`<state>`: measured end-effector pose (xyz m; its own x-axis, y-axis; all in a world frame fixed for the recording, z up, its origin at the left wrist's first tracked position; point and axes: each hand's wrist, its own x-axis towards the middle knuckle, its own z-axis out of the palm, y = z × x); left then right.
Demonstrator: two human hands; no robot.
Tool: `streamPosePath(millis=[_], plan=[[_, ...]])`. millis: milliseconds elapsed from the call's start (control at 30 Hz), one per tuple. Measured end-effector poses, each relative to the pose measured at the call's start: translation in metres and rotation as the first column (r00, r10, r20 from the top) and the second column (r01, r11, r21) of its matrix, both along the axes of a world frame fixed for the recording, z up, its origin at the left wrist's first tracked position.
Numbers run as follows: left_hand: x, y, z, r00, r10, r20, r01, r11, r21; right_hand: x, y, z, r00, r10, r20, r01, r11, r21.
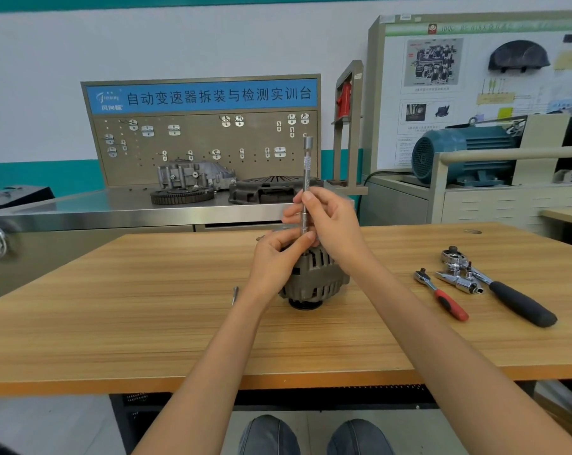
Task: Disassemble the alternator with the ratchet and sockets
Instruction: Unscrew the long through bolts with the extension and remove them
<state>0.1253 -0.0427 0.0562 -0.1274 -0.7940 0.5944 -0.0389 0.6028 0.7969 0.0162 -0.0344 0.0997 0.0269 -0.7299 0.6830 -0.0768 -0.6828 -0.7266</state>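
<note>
On the wooden table the alternator stands pulley-down near the middle, and we judge we are at the stage of spinning out a housing bolt by hand. Our right hand pinches the upright extension bar, whose lower end meets the alternator's top, while our left hand grips the housing beside it. Next we likely need a ratchet, lying well apart to the right, fitted on the bar's free top.

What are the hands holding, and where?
Right hand pinches the upright extension bar around its middle. Left hand grips the alternator at its top.
</note>
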Motion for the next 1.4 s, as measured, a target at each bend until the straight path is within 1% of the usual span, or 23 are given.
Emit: streamPosePath(millis=[67,200,300,500,700,767,833,900,933,1000,1067,1100,1133,1233,1300,1400], plan=[[-0.001,0.000,-0.001,1.000,0.016,-0.001,-0.016,1.000,-0.002,0.000,0.001,-0.001,1.000,-0.028,-0.014,0.028,1.000,0.003],[-0.003,0.001,-0.001,0.999,0.046,-0.001,-0.046,0.999,-0.003,0.000,0.003,0.003,0.988,-0.117,-0.099,0.117,0.993,-0.007],[-0.003,0.002,-0.001,0.999,0.043,-0.005,-0.043,0.999,-0.003,0.000,0.005,0.006,0.979,-0.146,-0.140,0.147,0.989,-0.006],[-0.003,0.003,-0.001,0.999,0.048,-0.002,-0.047,0.999,0.010,0.002,0.006,0.007,0.981,-0.152,-0.124,0.155,0.988,0.013],[-0.003,0.004,0.001,0.999,0.054,0.005,-0.055,0.998,0.018,-0.002,0.005,0.008,0.962,-0.163,-0.220,0.168,0.986,0.002],[-0.002,0.004,0.001,0.999,0.050,0.015,-0.050,0.999,0.018,-0.004,0.006,0.011,0.957,-0.135,-0.256,0.147,0.989,0.030],[-0.002,0.003,0.000,0.998,0.055,0.022,-0.055,0.998,0.015,-0.007,0.006,0.015,0.962,-0.064,-0.266,0.090,0.992,0.086],[-0.002,0.002,-0.001,0.997,0.071,0.022,-0.071,0.997,0.005,-0.009,0.007,0.021,0.973,0.030,-0.230,0.008,0.987,0.160],[-0.002,0.002,-0.002,0.997,0.079,0.016,-0.079,0.997,-0.005,-0.010,0.007,0.023,0.980,0.084,-0.180,-0.045,0.977,0.208],[-0.003,0.001,-0.002,0.996,0.089,0.008,-0.088,0.996,-0.026,-0.009,0.007,0.029,0.983,0.182,-0.025,-0.168,0.944,0.284],[-0.004,0.001,-0.001,0.995,0.099,0.009,-0.098,0.995,-0.031,-0.006,0.006,0.035,0.958,0.246,0.147,-0.278,0.922,0.269],[-0.005,0.002,-0.001,0.995,0.102,0.009,-0.102,0.994,-0.027,-0.004,0.006,0.039,0.945,0.258,0.199,-0.302,0.923,0.240],[-0.005,0.002,-0.001,0.995,0.103,0.009,-0.103,0.994,-0.020,-0.002,0.005,0.041,0.944,0.253,0.213,-0.298,0.930,0.216],[-0.004,0.002,-0.001,0.995,0.095,0.015,-0.095,0.995,-0.010,0.009,0.003,0.041,0.975,0.181,0.127,-0.201,0.965,0.171],[-0.004,0.001,-0.001,0.996,0.090,0.027,-0.090,0.996,-0.013,0.015,0.000,0.039,0.985,0.136,0.102,-0.151,0.977,0.153],[-0.003,0.000,-0.002,0.996,0.078,0.035,-0.078,0.997,-0.019,0.022,-0.002,0.040,0.984,0.138,0.112,-0.155,0.975,0.159]])
